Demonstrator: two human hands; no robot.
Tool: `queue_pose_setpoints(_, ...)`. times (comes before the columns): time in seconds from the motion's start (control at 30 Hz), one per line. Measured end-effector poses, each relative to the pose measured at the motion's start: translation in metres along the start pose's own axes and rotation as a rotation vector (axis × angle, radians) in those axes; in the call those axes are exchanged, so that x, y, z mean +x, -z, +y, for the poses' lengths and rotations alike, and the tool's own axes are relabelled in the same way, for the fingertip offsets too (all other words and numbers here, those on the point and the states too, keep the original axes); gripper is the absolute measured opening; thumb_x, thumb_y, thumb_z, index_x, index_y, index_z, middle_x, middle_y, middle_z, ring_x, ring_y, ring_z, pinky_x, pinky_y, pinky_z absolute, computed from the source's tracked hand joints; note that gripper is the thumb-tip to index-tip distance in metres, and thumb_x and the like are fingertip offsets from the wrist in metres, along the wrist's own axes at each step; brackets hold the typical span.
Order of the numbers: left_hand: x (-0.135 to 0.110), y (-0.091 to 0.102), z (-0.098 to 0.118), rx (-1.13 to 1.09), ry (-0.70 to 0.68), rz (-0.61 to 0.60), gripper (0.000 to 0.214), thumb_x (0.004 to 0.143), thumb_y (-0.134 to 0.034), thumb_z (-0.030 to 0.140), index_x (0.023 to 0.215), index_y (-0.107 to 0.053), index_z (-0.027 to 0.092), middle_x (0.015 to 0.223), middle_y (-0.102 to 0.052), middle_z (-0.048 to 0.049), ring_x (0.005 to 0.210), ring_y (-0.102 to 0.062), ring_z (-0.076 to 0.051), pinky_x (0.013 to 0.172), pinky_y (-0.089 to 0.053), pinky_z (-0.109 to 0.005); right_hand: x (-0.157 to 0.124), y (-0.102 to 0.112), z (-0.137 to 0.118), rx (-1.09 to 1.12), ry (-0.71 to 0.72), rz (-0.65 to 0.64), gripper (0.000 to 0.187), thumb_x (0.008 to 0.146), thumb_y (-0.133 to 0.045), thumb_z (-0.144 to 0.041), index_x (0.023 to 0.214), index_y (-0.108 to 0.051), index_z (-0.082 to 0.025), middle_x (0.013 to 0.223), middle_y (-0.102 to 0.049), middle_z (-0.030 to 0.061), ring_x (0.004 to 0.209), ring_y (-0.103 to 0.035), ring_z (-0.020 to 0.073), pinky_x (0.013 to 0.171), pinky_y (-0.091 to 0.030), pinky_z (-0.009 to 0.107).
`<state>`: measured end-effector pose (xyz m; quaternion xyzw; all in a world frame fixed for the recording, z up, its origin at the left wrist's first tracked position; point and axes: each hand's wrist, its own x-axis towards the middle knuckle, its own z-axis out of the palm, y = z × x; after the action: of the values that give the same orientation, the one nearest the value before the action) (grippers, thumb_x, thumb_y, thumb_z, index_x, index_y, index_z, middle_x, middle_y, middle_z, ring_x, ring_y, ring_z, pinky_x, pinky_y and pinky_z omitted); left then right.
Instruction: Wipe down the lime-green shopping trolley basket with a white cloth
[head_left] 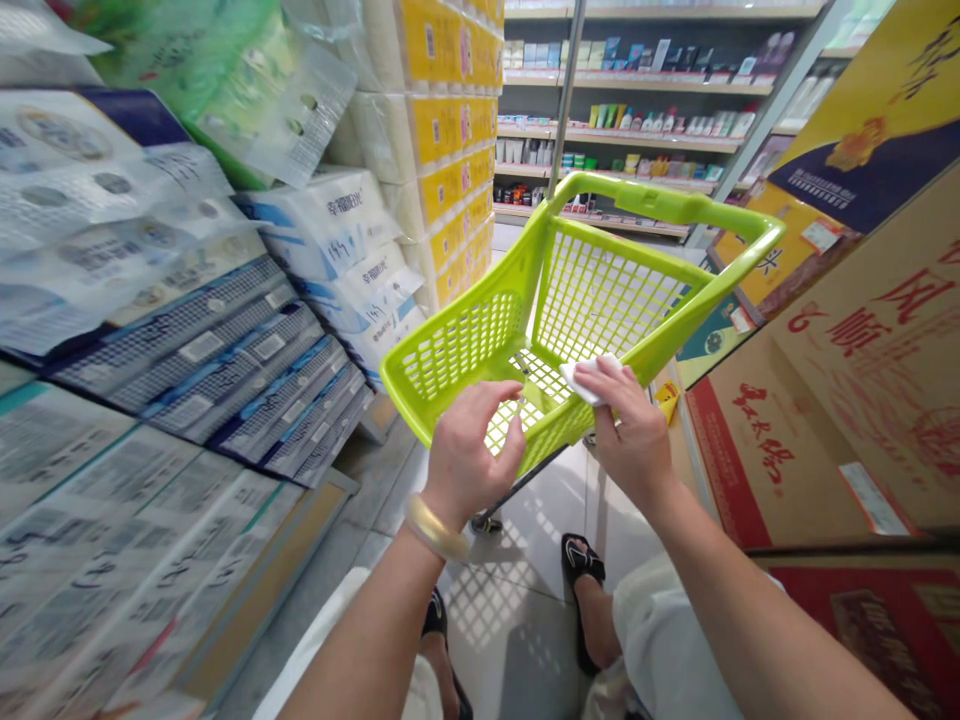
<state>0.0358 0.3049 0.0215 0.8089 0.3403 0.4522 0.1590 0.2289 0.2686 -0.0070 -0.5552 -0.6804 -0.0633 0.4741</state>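
Observation:
A lime-green plastic shopping cart (465, 345) stands on the tiled floor in front of me, its basket bare inside. My left hand (469, 450), with a pale bangle on the wrist, hovers over the basket's near rim with fingers curled and nothing visible in them. My right hand (630, 430) pinches a small white cloth or tissue (589, 378) against the near right rim of the basket. The cart's handle (660, 203) is at the far side.
Stacked packs of tissue paper (150, 330) fill the shelves on my left. Large red and brown cartons (862, 400) line the right. Shelves of small goods (637, 90) stand at the aisle's far end. My sandalled feet are on the floor below.

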Motion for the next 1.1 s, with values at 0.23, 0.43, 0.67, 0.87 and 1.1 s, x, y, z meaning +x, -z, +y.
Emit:
queue_pose_setpoints(0.23,-0.002,-0.007,-0.002,0.239,0.114,-0.373,0.044,0.083,-0.058,0.031,0.125,-0.057,0.018,0.116,-0.067,-0.0098,0.107,-0.064,-0.025,0.093,-0.053,-0.039,-0.005,-0.002,-0.009,0.036,0.114,-0.180,0.041,0.092,-0.043,-0.009,0.120,-0.067,-0.026,0.126,-0.069,0.0030,0.131,-0.054,0.0190,0.118,-0.035,0.046)
queue_pose_setpoints(0.43,0.002,0.002,-0.006,0.302,0.250,-0.484,0.034,0.082,-0.062,0.035,0.113,-0.067,0.024,0.112,-0.072,-0.0041,0.100,-0.068,-0.023,0.086,-0.055,-0.033,-0.002,0.002,-0.001,-0.017,-0.008,-0.020,0.039,0.092,-0.043,-0.010,0.117,-0.069,-0.025,0.122,-0.071,0.0055,0.131,-0.054,0.0236,0.117,-0.033,0.054)
queue_pose_setpoints(0.67,0.004,0.013,-0.013,0.296,0.339,-0.529,0.031,0.080,-0.062,0.036,0.108,-0.070,0.026,0.111,-0.074,-0.0011,0.096,-0.069,-0.022,0.083,-0.055,-0.032,-0.004,0.000,-0.009,0.021,0.100,-0.156,0.041,0.093,-0.042,-0.010,0.120,-0.067,-0.027,0.126,-0.069,0.0031,0.131,-0.054,0.0201,0.119,-0.032,0.048)
queue_pose_setpoints(0.87,0.004,0.018,-0.018,0.276,0.320,-0.546,0.032,0.082,-0.061,0.040,0.109,-0.071,0.027,0.113,-0.074,-0.0005,0.099,-0.069,-0.021,0.084,-0.055,-0.032,-0.002,-0.003,-0.003,-0.019,0.034,-0.029,0.038,0.092,-0.043,-0.008,0.116,-0.068,-0.023,0.124,-0.070,0.0060,0.133,-0.053,0.0229,0.118,-0.031,0.052)
queue_pose_setpoints(1.1,0.003,0.021,-0.022,0.254,0.297,-0.515,0.034,0.086,-0.058,0.047,0.109,-0.071,0.026,0.112,-0.074,-0.0020,0.097,-0.069,-0.021,0.084,-0.055,-0.031,-0.001,-0.007,-0.009,-0.004,0.092,-0.091,0.040,0.092,-0.043,-0.008,0.117,-0.068,-0.027,0.124,-0.070,0.0026,0.131,-0.054,0.0210,0.119,-0.030,0.049)
